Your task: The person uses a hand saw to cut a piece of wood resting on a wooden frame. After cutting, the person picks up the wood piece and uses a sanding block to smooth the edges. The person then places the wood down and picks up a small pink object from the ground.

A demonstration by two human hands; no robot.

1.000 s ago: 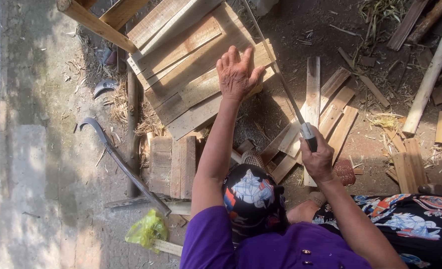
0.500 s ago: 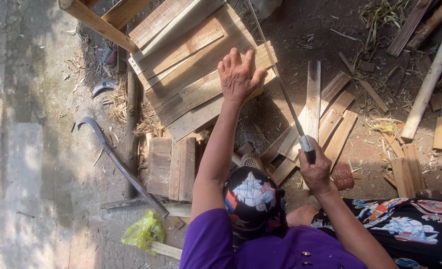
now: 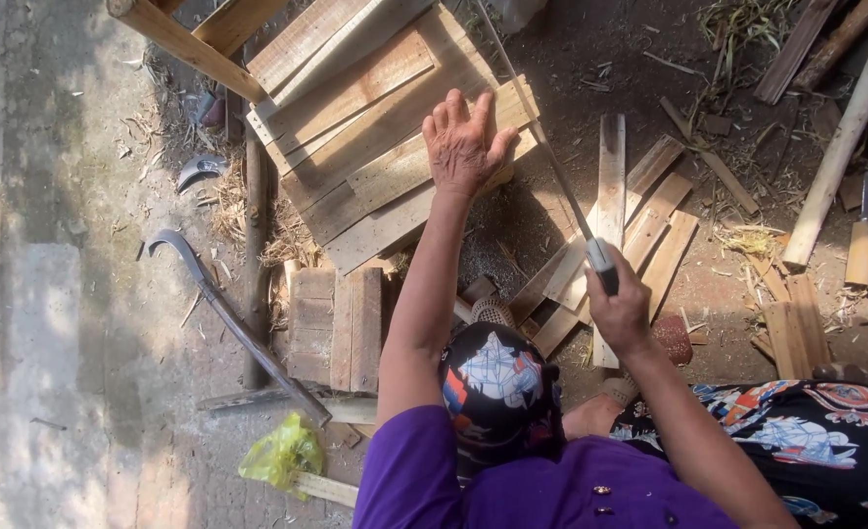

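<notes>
My left hand (image 3: 463,147) lies flat, fingers spread, on the right edge of a stack of wooden plank panels (image 3: 365,127). My right hand (image 3: 618,309) is closed on the dark handle of a long thin saw blade (image 3: 541,147). The blade runs up and to the left, along the right edge of the stack beside my left hand. Both arms reach forward from purple sleeves, and a head in a patterned cap (image 3: 497,387) shows between them.
Loose short boards (image 3: 649,206) fan out on the dirt under the blade. A long-handled sickle (image 3: 228,313) and a yellow bag (image 3: 282,451) lie at left beside a small slatted piece (image 3: 341,328). A pale pole (image 3: 835,147) and tools lie at right.
My right hand and the saw handle drew slightly back toward me, then forward again. The left hand stays pressed on the planks.
</notes>
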